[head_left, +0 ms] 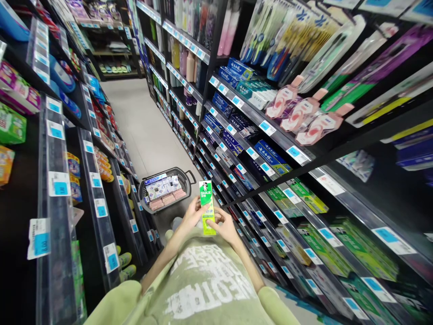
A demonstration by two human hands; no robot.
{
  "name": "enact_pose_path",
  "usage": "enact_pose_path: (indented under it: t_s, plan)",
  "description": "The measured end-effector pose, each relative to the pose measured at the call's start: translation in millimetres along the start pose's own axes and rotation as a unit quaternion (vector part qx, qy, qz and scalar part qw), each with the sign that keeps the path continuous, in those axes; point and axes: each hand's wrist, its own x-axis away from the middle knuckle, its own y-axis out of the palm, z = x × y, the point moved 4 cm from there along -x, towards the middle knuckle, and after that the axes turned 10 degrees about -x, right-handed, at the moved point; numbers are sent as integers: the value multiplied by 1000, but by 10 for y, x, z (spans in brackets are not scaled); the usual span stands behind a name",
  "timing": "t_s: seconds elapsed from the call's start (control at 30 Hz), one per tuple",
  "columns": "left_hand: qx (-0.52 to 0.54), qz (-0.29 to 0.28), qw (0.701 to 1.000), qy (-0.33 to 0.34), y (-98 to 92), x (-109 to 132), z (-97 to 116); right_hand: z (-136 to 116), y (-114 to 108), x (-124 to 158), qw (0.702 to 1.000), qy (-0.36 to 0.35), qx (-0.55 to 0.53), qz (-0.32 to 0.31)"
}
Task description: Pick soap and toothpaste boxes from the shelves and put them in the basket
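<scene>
Between my two hands a green and yellow Darlie toothpaste box (207, 198) is held upright in front of my body. My left hand (193, 213) grips its left side, with the thumb across the front. On the lower right, my right hand (225, 225) pinches the box, thumb on its front face. Some fingers of both hands are hidden behind the box. Beyond my left hand, a dark shopping basket (191, 177) stands on the floor, holding white and purple boxes (164, 187) and pink packs (167, 200).
Shelves with price tags line both sides of a narrow aisle (149, 122). On the right are toothpaste boxes (311, 196), hanging toothbrushes (291, 36) and pink bottles (301, 113). Yellow-capped containers (103, 164) stand on the left shelf. Another shelf unit (108, 52) stands at the far end.
</scene>
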Motion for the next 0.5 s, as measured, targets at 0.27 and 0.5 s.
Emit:
enact_pose_path:
  t_s: [0.27, 0.5]
  plan:
    - [-16, -1, 1000, 16, -7, 3, -11, -24, 6, 2, 1000, -2, 2, -3]
    - [0, -16, 999, 34, -12, -13, -77, -91, 20, 21, 1000, -12, 29, -1]
